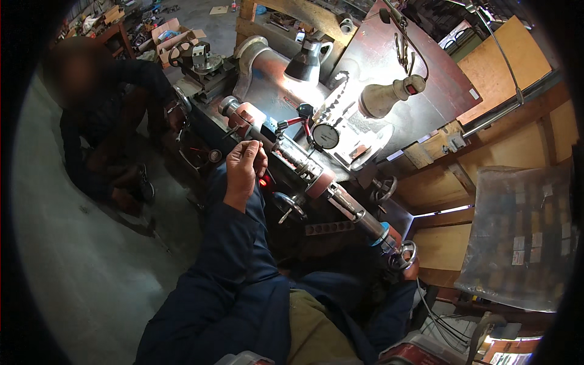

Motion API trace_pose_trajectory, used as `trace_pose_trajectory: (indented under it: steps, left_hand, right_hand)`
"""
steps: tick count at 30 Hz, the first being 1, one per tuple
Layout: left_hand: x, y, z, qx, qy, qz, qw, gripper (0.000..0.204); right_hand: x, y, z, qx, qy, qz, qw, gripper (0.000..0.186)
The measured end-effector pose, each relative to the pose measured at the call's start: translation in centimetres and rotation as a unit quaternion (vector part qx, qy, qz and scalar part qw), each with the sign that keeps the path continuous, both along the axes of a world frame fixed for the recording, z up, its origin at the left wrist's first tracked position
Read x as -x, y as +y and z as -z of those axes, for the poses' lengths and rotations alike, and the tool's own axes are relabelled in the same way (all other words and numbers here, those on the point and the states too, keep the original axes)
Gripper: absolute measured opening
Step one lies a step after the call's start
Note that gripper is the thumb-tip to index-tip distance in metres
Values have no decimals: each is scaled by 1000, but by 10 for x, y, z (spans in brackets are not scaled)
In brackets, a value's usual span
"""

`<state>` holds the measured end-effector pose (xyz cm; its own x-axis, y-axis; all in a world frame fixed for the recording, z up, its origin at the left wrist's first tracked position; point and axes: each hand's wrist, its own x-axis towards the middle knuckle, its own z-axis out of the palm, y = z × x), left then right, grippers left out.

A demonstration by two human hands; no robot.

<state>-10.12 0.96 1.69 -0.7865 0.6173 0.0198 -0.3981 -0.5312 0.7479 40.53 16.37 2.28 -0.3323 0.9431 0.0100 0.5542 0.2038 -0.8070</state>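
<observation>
My left hand is raised beside the red-and-metal spindle unit of a bench machine. Its thumb and fingers are pinched together; whatever lies between the tips is too small to name. At the lower right, my right hand is closed round the rim of a chrome handwheel at the machine's near end. A round dial gauge on a red-jointed arm stands over the middle of the machine. Below it, a shaft runs along the bed toward the red tailstock.
Two lamps, a black-shaded lamp and a cream lamp, light the bench. Another handwheel projects at the front. A person crouches at the left, a hand near a metal wheel. Clear plastic sheeting hangs at the right.
</observation>
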Motion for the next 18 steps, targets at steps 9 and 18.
trace_pose_trajectory:
  steps: [9, 18]
  left_hand:
    - [4, 2, 3, 2, 13, 2, 1000, 15]
    - [-1, 4, 1, 4, 8, 0, 1000, 18]
  right_hand:
    - [-43, -11, 61, 110, 43, 148, 982, 28]
    - [-36, -53, -8, 65, 75, 66, 993, 23]
